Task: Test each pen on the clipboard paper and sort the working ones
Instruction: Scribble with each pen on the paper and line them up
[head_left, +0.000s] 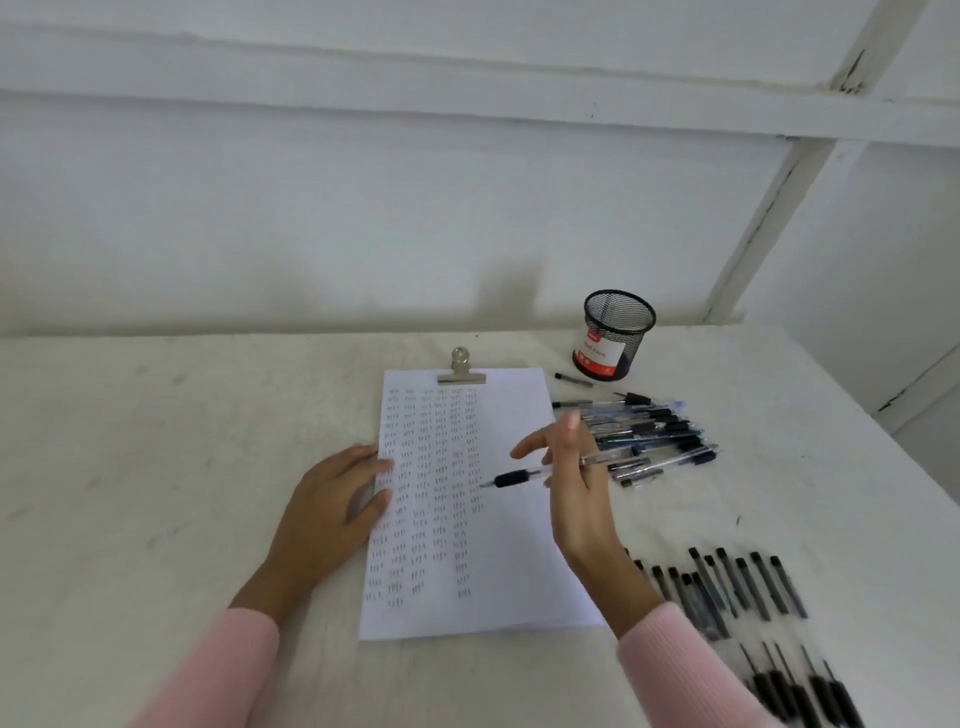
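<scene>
A clipboard with white paper (519, 571) lies in the middle of the table, held by a metal clip (461, 368) at the top. Columns of small ink marks cover the paper's left half. My left hand (332, 499) rests flat on the paper's left edge. My right hand (571, 478) holds a clear pen with a black grip (514, 477), its tip pointing left just over the marks. A heap of pens (649, 431) lies right of the clipboard. A row of pens (737, 587) lies at the near right.
A black mesh pen cup (615, 332) stands behind the heap, with a single pen (571, 379) lying beside it. More pens (800, 686) lie at the bottom right corner. A white wall runs along the table's far edge. The table's right edge slants close by.
</scene>
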